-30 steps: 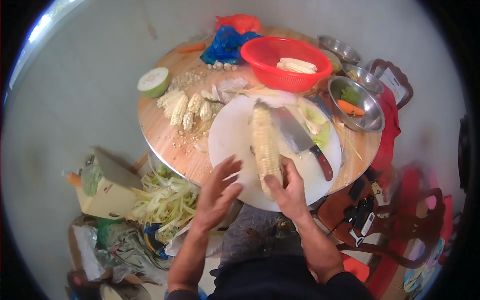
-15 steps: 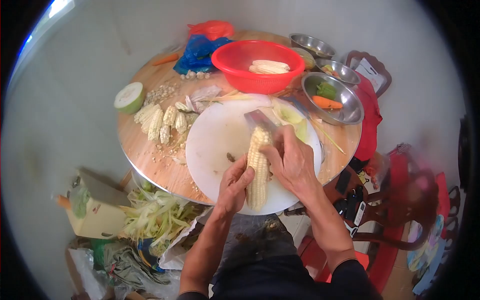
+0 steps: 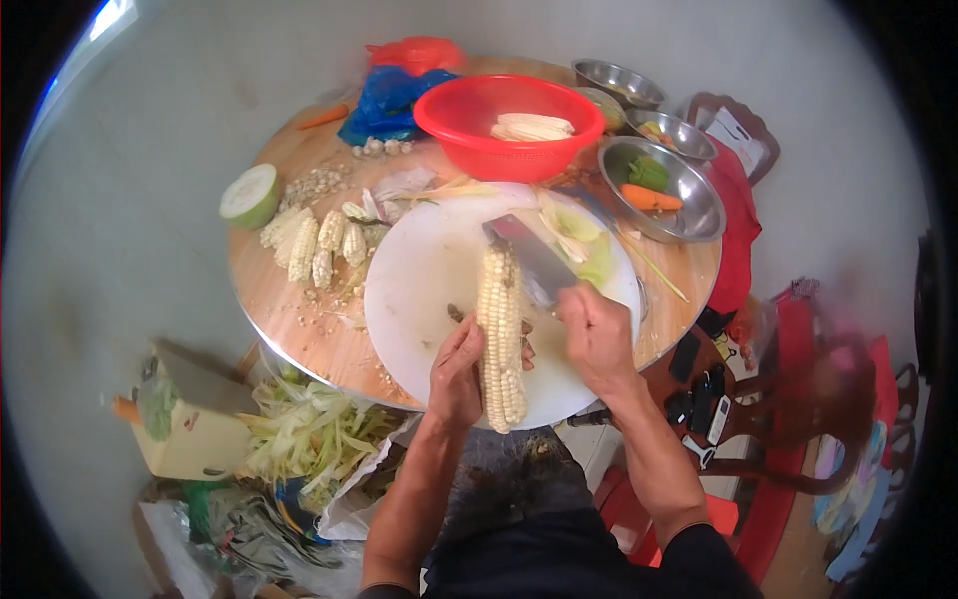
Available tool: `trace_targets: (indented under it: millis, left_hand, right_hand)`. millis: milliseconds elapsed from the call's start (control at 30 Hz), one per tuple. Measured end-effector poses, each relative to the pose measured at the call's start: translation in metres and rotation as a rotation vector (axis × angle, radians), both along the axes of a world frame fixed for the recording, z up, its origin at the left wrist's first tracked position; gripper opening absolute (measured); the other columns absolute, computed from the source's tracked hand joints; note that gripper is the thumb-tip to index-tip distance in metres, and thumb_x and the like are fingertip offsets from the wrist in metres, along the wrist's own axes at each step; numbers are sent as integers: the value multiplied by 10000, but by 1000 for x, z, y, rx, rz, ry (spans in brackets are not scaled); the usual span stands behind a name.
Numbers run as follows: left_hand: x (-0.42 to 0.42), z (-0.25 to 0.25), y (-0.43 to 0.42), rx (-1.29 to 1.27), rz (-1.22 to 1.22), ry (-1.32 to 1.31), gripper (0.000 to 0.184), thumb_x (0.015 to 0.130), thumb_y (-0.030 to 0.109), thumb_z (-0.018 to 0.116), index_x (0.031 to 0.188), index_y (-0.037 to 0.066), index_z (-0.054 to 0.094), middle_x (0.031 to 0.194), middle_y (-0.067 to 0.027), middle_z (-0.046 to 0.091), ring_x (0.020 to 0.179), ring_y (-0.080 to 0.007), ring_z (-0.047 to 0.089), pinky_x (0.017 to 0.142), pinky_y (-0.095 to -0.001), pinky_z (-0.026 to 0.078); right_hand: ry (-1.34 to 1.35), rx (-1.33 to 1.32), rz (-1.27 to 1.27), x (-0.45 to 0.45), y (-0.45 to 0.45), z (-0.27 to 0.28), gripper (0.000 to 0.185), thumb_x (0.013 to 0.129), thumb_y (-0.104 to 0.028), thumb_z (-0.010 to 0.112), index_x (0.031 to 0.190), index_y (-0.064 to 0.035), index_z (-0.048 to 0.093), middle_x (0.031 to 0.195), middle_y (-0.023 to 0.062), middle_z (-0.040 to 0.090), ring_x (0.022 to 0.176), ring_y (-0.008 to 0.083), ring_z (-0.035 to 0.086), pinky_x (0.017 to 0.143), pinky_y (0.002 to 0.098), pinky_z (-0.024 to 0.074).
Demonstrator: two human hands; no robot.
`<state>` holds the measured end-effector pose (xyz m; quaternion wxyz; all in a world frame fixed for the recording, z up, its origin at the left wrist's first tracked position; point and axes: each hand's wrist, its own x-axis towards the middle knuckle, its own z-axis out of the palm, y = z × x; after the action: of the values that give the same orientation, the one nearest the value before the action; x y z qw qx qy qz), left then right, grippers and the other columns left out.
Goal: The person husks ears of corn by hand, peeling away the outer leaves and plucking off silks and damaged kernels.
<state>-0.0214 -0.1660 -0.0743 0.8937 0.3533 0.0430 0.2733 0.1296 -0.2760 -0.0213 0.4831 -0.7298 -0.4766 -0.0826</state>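
An ear of corn (image 3: 500,344), pale and husked, stands nearly upright over the round white cutting board (image 3: 414,260). Wrapped round its lower half is my left hand (image 3: 456,379), with fingertips showing past the far side. My right hand (image 3: 597,339) is closed on the handle of a kitchen knife (image 3: 544,270), slightly blurred. Its broad blade slants up and left, the tip by the dark top end of the ear. Small dark scraps (image 3: 455,312) lie on the board, and green husk leaves (image 3: 589,245) rest at its far right.
Behind the board stands a red plastic basket (image 3: 469,150) holding corn. Metal bowls (image 3: 704,215) sit to its right, one with a carrot (image 3: 651,198). Corn pieces (image 3: 302,250) and a cut green gourd (image 3: 249,197) lie left. Husks (image 3: 309,429) fill a bag below the table.
My right hand has moved off the ear, down and to the right, and more of the knife blade shows. The ear has shifted slightly left and turned more upright in my left hand.
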Motion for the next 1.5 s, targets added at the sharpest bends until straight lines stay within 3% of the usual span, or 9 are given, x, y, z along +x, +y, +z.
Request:
trace_targets:
  millis: [200,500,567,800,1033,1133,1233,1300,1500]
  left_hand:
    - [0,3,-2,143,-30,44,546,1036,395,541,1347,-52,499,1143,-184,643,943,-264,684,860,-395,573]
    - [-1,1,-1,100,-52,8,556,1038,384,526,1394,-33,431,1144,-220,651,943,-289,684,831,-418,588]
    - [-2,4,-2,36,-53,30,551,1041,397,524,1383,-24,432,1173,-247,648,941,-293,681,827,-418,587]
    - [-1,8,-3,7,-49,28,531,1045,396,519,1376,-10,427,1155,-247,650,931,-288,679,809,-414,586]
    - [-1,7,-10,7,108,116,456,1043,295,518,1390,8,449,1178,-148,638,990,-235,659,886,-369,548]
    - [-1,6,-7,13,124,127,445,1043,295,507,1377,4,471,1158,-139,640,1022,-238,643,934,-351,523]
    - [-3,4,-6,22,68,104,447,1046,305,497,1371,-2,471,1136,-142,639,985,-246,651,875,-371,551]
    - [-4,4,-6,17,25,101,451,1049,311,491,1370,-5,470,1127,-145,638,963,-250,656,841,-382,566]
    - [-1,5,-9,68,37,108,491,1046,335,528,1396,3,437,1114,-146,644,934,-233,695,776,-371,606]
  right_hand:
    - [-26,-253,50,-14,19,14,139,970,-149,625,887,-40,599,734,176,637,675,394,665,580,455,514]
    - [-236,69,187,-2,11,-4,173,948,-106,641,812,-21,577,675,180,589,618,381,629,522,425,486]
    - [-118,115,2,5,5,-11,183,964,-95,620,808,-11,574,663,189,582,600,379,623,526,418,485]
    - [75,60,111,-11,6,4,224,979,-168,637,837,-11,566,670,182,623,599,369,650,532,409,500]
    - [-346,-108,105,-27,9,4,228,951,-222,685,828,-64,576,707,122,625,588,328,644,499,397,497]
    - [-460,-42,425,-27,-4,-1,186,950,-177,670,825,-72,583,680,108,587,565,310,623,491,398,489]
    - [-436,-76,519,-27,-12,5,152,941,-143,670,839,-59,595,701,91,603,588,296,632,502,392,501]
    - [-121,-25,184,-16,-4,6,137,934,-150,689,886,-42,620,747,91,636,606,288,637,530,379,509]
    - [212,-65,56,-18,10,23,300,890,-280,776,952,-17,645,779,120,670,617,234,651,593,352,510]
